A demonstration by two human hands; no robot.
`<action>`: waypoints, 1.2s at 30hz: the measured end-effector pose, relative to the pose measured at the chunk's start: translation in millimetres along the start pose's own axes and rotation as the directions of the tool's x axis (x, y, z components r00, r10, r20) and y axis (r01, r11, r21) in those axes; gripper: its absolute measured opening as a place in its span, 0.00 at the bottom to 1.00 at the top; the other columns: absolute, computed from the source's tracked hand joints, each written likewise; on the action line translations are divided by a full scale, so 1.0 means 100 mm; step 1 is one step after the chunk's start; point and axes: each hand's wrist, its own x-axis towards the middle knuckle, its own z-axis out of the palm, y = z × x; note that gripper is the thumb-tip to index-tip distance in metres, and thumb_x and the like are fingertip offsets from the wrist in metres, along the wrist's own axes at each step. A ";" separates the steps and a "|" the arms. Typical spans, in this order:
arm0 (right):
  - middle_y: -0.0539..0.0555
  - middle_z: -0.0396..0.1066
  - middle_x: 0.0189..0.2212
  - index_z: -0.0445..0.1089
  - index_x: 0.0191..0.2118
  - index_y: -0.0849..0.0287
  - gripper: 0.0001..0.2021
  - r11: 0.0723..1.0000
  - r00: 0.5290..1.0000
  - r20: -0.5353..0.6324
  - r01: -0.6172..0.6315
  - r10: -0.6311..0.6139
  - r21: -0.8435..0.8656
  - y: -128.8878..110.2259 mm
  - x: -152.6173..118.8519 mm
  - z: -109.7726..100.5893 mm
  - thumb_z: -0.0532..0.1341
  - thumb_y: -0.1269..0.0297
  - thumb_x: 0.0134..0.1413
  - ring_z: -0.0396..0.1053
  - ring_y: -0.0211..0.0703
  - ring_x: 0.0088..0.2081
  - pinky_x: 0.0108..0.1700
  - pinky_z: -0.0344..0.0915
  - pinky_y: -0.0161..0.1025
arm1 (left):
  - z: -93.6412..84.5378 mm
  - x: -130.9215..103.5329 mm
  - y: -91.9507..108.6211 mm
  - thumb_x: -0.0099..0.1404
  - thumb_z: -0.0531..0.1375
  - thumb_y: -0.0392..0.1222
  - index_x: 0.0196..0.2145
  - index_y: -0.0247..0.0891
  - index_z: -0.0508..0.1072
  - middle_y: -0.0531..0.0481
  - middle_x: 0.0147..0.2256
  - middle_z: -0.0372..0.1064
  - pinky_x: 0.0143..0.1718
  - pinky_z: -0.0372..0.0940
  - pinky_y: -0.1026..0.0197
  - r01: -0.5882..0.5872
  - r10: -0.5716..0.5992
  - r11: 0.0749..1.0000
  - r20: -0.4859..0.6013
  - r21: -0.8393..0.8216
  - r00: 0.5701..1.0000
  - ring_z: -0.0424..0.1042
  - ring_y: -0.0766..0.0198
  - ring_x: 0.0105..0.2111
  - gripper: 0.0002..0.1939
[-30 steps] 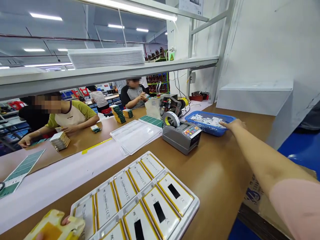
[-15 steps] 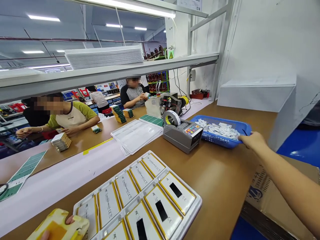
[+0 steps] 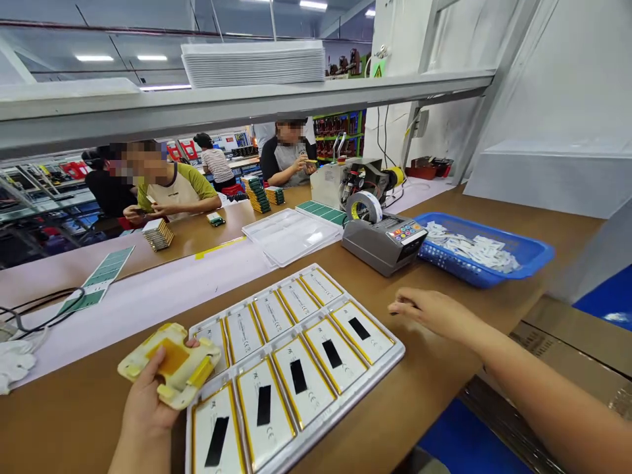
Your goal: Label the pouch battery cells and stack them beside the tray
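Note:
My left hand grips a cream-yellow notched plastic fixture with an amber square on its face, thumb on top. The fixture is held over the left end of a clear tray. Flat white battery packs with yellow edges lie in two rows in that tray. The near-row packs carry black strips. My right hand hovers right of the tray, fingers curled and pinched together. Whatever may be between its fingertips is too small to make out. The grey tape dispenser with its tape roll stands beyond it.
A blue basket of small white pieces stands right of the dispenser. Empty clear trays lie behind the battery tray. Across the bench, co-workers handle small parts near stacks. A metal shelf crosses overhead; cartons sit at right.
My right hand has left the blue basket's rim and come left toward the tray. My left hand has lifted the fixture further into view. The camera's view has shifted.

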 end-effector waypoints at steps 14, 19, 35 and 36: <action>0.61 0.69 0.30 0.66 0.32 0.63 0.10 0.752 0.946 0.045 0.284 -0.322 -0.595 -0.66 0.09 0.21 0.49 0.77 0.49 0.65 0.47 0.32 0.29 0.52 0.38 | 0.18 -0.12 -0.15 0.54 0.51 0.38 0.46 0.33 0.64 0.38 0.34 0.68 0.33 0.62 0.36 0.151 -0.120 0.984 0.285 -0.091 0.951 0.68 0.49 0.36 0.20; 0.58 0.71 0.30 0.68 0.31 0.60 0.20 0.925 0.983 0.158 0.149 -0.099 -0.349 -0.55 0.31 0.11 0.42 0.57 0.56 0.67 0.45 0.31 0.27 0.55 0.36 | 0.16 -0.09 -0.18 0.58 0.50 0.46 0.47 0.33 0.63 0.36 0.35 0.68 0.35 0.62 0.37 0.207 -0.152 0.971 0.355 -0.122 0.922 0.68 0.48 0.37 0.22; 0.53 0.67 0.25 0.65 0.30 0.63 0.12 0.801 0.855 0.291 0.212 -0.430 0.559 -2.21 0.77 0.36 0.51 0.59 0.50 0.60 0.35 0.24 0.24 0.57 0.31 | 0.00 -0.21 -0.30 0.57 0.49 0.56 0.46 0.32 0.63 0.40 0.37 0.68 0.44 0.58 0.48 0.321 -0.148 0.925 0.584 -0.204 0.798 0.68 0.54 0.39 0.28; 0.54 0.69 0.28 0.66 0.32 0.63 0.12 0.817 0.848 0.261 0.292 -0.462 0.498 -2.47 0.77 0.44 0.51 0.61 0.51 0.62 0.35 0.26 0.25 0.57 0.31 | 0.00 -0.22 -0.29 0.58 0.49 0.56 0.47 0.33 0.63 0.41 0.38 0.68 0.45 0.58 0.49 0.303 -0.128 0.930 0.587 -0.210 0.800 0.67 0.54 0.40 0.27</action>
